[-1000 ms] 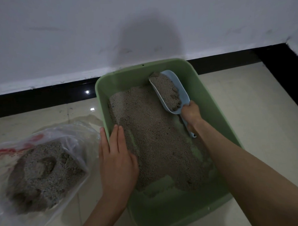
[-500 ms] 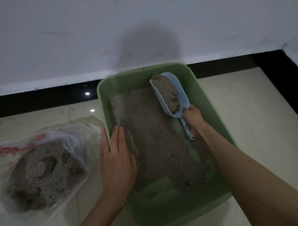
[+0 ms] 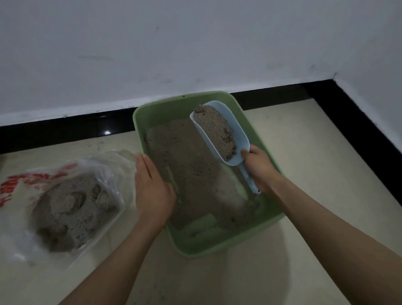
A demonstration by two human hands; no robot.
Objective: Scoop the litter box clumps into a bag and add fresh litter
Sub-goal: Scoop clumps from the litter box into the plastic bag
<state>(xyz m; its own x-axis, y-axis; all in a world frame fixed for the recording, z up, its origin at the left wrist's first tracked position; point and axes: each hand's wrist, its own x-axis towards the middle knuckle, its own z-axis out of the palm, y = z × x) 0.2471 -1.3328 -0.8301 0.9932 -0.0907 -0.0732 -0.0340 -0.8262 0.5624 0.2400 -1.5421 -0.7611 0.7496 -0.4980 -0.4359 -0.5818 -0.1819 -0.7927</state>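
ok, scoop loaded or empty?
Loaded: the blue scoop, gripped by the right hand, is heaped with litter above the green litter box.

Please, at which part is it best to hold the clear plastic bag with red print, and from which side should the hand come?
Hold the clear plastic bag with red print at its loose crumpled mouth edge, nearest the green plastic litter box, coming from the box side. The grey litter inside weighs down its middle, while that edge stands free just beside the left hand, which rests on the box rim.
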